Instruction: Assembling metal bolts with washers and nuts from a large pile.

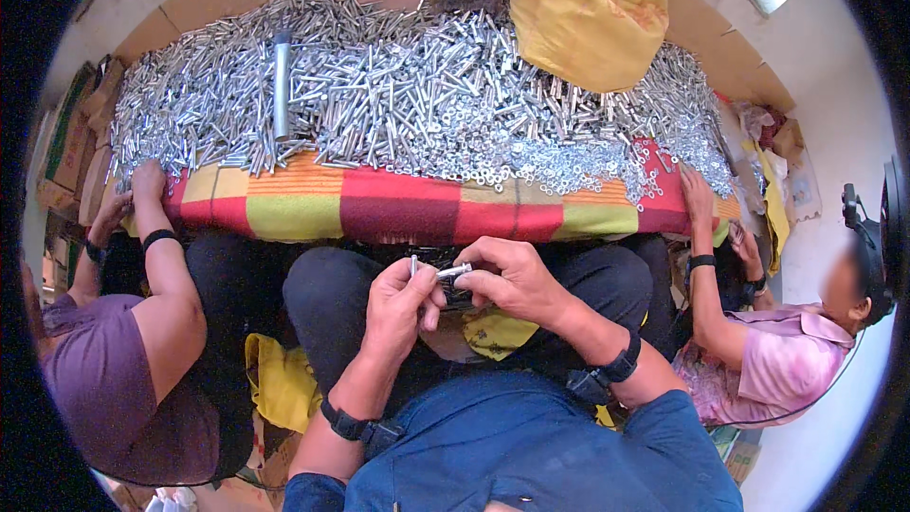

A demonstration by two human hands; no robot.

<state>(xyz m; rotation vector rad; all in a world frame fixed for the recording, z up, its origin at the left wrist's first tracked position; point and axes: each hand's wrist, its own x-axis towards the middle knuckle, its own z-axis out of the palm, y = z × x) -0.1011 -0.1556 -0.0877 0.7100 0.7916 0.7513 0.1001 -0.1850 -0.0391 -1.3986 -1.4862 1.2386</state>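
Observation:
Above my lap, my left hand (pixel 400 301) and my right hand (pixel 512 275) meet at a slim silver bolt (pixel 452 272). The bolt lies nearly level between them, and the fingers of both hands are closed on it. Its right end looks thicker, but a nut or a sleeve there is too small to make out. A second thin metal pin (pixel 413 265) sticks up from between my left thumb and fingers. Beyond my hands, a checked cloth (pixel 398 204) in red, yellow and maroon covers the near edge of the work surface.
A wide heap of silver bolts and sleeves (pixel 370 95) fills the surface, with loose washers (pixel 569 159) along its front. A metal tube (pixel 282 90) stands in it. A yellow sack (pixel 588 14) hangs over the back. One co-worker (pixel 142 351) sits left, another (pixel 768 351) right.

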